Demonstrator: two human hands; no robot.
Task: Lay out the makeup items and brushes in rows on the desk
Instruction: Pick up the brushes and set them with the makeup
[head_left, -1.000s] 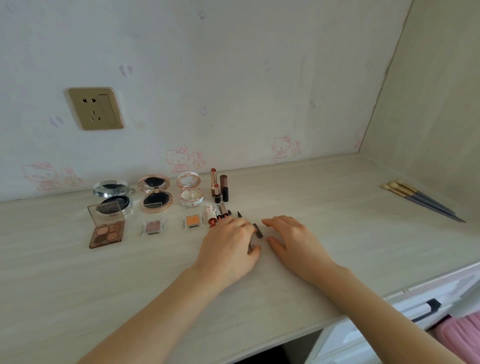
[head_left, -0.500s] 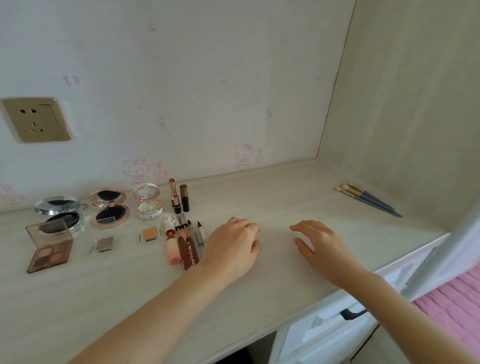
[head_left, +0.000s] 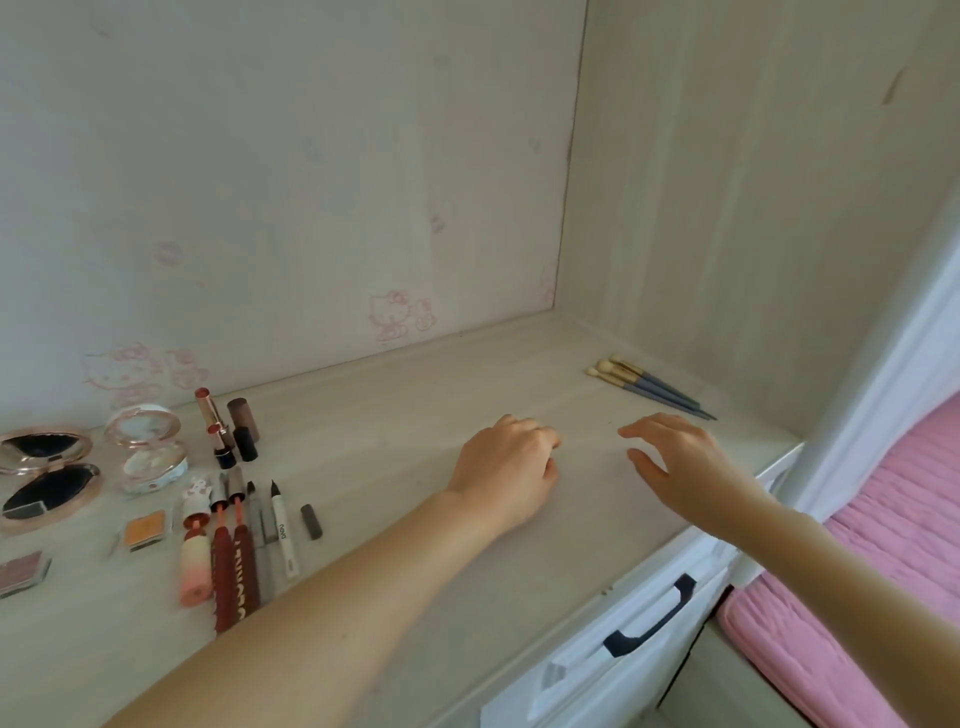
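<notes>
So the tabletop (head_left: 415, 395) is a pale whitewashed wood-grain, and it sits in a nook: the back wall (head_left: 291, 171) has faded pink cartoon cat stickers (head_left: 397, 317) low down, and a side panel (head_left: 753, 208) in the same pale wood closes it off on the right. Under the front edge there's a white drawer (head_left: 623, 654) with a black handle (head_left: 652, 618), and further right something pink and quilted (head_left: 893, 545), probably bedding.

The makeup's all bunched on the left. Back row has a rose-gold compact (head_left: 44, 475) lying open, a pale floral compact (head_left: 148, 449) also open, and an uncapped lipstick (head_left: 214, 431) next to its dark cap (head_left: 243, 426). In front of those sit two little single eyeshadow pans, an orange one (head_left: 145, 530) and a mauve one (head_left: 23, 569), then a tight side-by-side row of lip glosses and liner pens (head_left: 234, 540), with a small dark cap (head_left: 311, 521) lying just beside that row.

The brushes (head_left: 652, 387), three with grey handles and gold ferrules, lie together way over at the right near the side panel, well apart from everything else.

Left hand (head_left: 511, 465) rests mid-tabletop, fingers curled under, holding nothing I can see. Right hand (head_left: 675, 457) is just beside it, fingers spread and relaxed, empty, close to the brush handle tips but not touching them.
</notes>
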